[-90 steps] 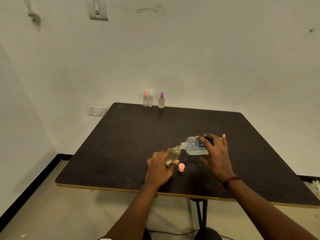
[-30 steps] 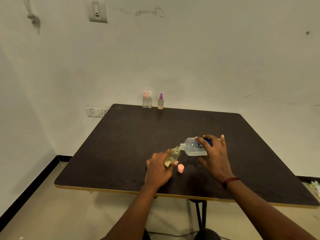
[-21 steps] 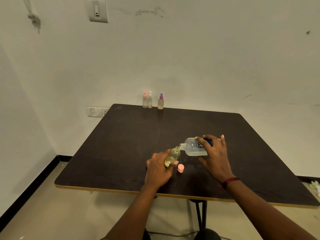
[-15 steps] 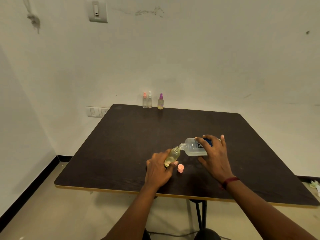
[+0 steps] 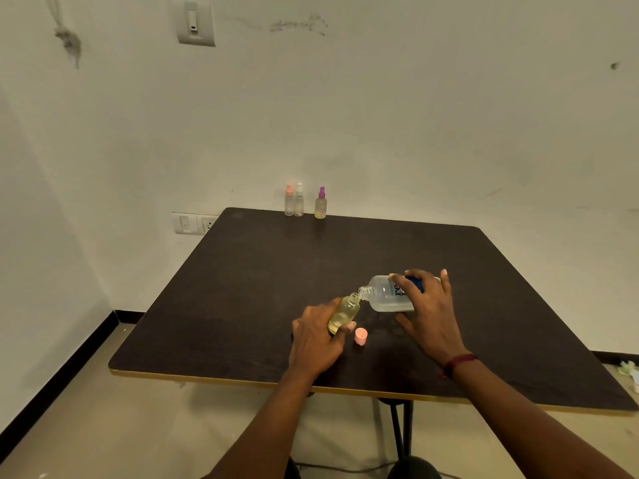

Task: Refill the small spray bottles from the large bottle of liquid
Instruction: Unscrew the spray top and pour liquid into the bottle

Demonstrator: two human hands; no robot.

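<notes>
The left grip (image 5: 318, 335) is curling round the small bottle (image 5: 344, 312), holding it tilted over the counter (image 5: 262, 271). The right grip (image 5: 428, 316) is clasping the large bottle (image 5: 383, 299), tipping its mouth against the small one's neck. A pink cap (image 5: 360, 336) is lying just beside.

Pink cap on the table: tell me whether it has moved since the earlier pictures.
No. The pink cap keeps its place against the table's near edge; only the camera shifted slightly.

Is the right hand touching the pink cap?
Apart. Head view shows bare table between the cap and the right hand, which grips the large bottle.
</notes>
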